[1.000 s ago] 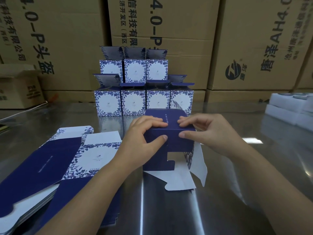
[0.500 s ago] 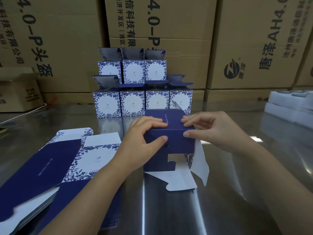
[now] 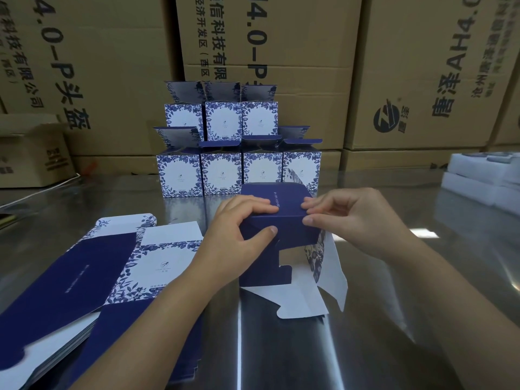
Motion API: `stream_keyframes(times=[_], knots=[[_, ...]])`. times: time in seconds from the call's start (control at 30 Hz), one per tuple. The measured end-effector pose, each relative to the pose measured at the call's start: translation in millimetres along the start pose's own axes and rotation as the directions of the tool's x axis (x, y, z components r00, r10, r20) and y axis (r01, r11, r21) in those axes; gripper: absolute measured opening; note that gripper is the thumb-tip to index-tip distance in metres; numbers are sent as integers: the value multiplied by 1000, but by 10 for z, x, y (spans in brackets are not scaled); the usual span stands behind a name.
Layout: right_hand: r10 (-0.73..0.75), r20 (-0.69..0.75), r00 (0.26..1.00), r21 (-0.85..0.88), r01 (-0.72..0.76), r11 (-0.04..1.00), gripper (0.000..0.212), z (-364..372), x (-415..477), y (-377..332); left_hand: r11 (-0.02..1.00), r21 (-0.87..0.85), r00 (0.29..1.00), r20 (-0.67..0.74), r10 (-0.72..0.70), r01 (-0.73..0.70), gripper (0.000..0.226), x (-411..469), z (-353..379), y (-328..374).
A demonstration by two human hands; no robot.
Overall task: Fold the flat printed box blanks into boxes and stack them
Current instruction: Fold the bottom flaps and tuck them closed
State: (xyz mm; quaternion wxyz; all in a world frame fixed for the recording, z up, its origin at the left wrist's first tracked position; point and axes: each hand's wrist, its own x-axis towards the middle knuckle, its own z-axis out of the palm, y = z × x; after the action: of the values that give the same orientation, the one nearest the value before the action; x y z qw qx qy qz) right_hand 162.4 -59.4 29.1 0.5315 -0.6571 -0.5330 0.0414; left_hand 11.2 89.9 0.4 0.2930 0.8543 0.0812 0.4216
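**Fingers (image 3: 254, 207) curled on a half-formed box**

Our left hand (image 3: 236, 237) had its fingers bent over the top of the dark blue box (image 3: 287, 230), with the thumb pressed on the near face, to hold the sleeve square. Our right hand (image 3: 357, 220) pinched the top right edge between thumb and fingertips (image 3: 311, 204); we judged this was to sharpen that crease. The box rested on the counter (image 3: 408, 319) between our hands. Its white flaps (image 3: 301, 299) hung loose toward us, not yet tucked. Flat blanks (image 3: 92, 277) lay piled just to the left, within reach for the next pick. Behind, finished boxes (image 3: 239, 171) stood in two tiers before brown cartons (image 3: 281, 52), lids up, likely set there to leave our working space free.
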Motion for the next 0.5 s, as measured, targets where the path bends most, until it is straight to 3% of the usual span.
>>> stream_keyframes(times=[0.3, 0.5], knots=[[-112, -17, 994, -101, 109, 989, 21, 34, -15, -16, 1000, 22, 1000, -5, 13, -13, 33, -4, 8, 2], [-110, -22, 994, -108, 107, 988, 12, 38, -23, -10, 999, 34, 999, -22, 35, -34, 37, -9, 20, -18]])
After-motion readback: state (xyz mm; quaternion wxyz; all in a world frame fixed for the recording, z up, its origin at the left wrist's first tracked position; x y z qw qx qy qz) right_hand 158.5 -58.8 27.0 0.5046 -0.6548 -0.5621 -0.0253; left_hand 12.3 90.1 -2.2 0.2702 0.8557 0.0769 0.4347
